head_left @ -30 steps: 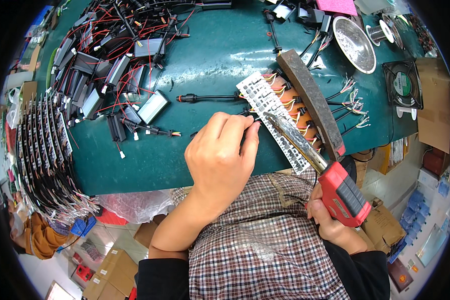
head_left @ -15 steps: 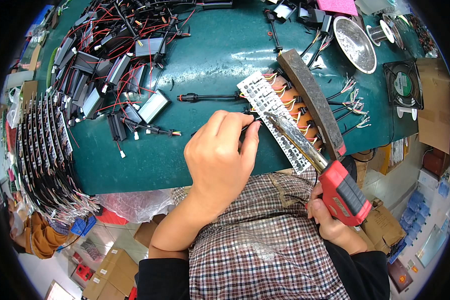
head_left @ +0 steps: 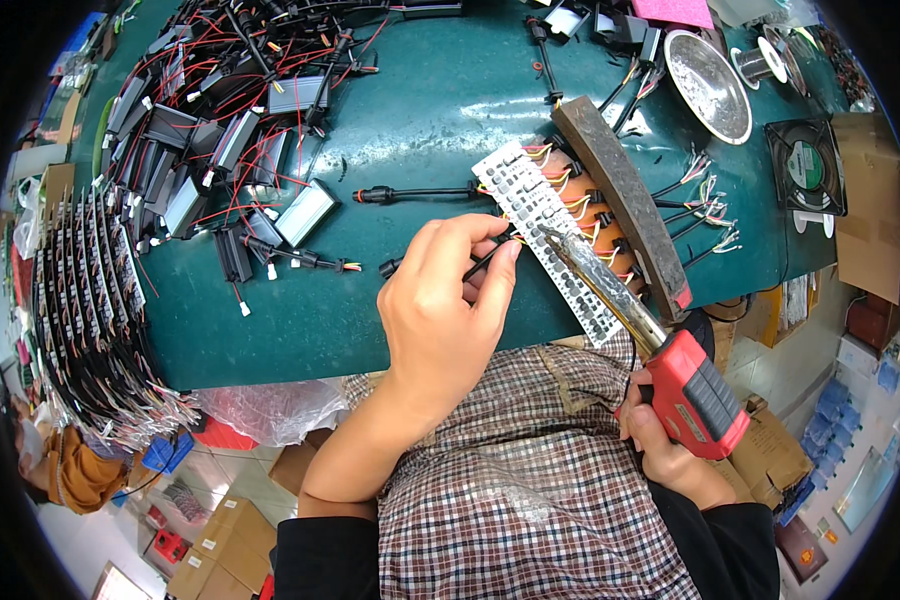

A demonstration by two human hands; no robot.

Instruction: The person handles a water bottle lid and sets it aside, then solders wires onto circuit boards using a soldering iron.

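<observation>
My left hand point(head_left: 440, 305) is closed in a pinch on a short black cable point(head_left: 482, 262), its wire end at the near-left edge of a white circuit board point(head_left: 545, 235). In my right hand point(head_left: 662, 445) is a red and black soldering gun point(head_left: 698, 395). Its long, blackened tip point(head_left: 595, 275) slants over the board, but I cannot tell whether it touches. Another black cable point(head_left: 415, 194) lies with its end against the board's left edge. Along the far side, coloured wires run from the board under a dark, worn bar point(head_left: 620, 195).
A heap of grey metal cases with red wires point(head_left: 235, 130) covers the back left. Bundled strips point(head_left: 95, 300) hang at the left edge. Back right are a metal bowl point(head_left: 708, 88), a solder spool point(head_left: 758, 66) and a fan point(head_left: 808, 168). Stripped cable ends point(head_left: 710, 210) stick out beyond the bar.
The soldering gun has shifted slightly right and toward me, its tip drawn back a little along the board. My left hand has turned slightly, showing more of the cable.
</observation>
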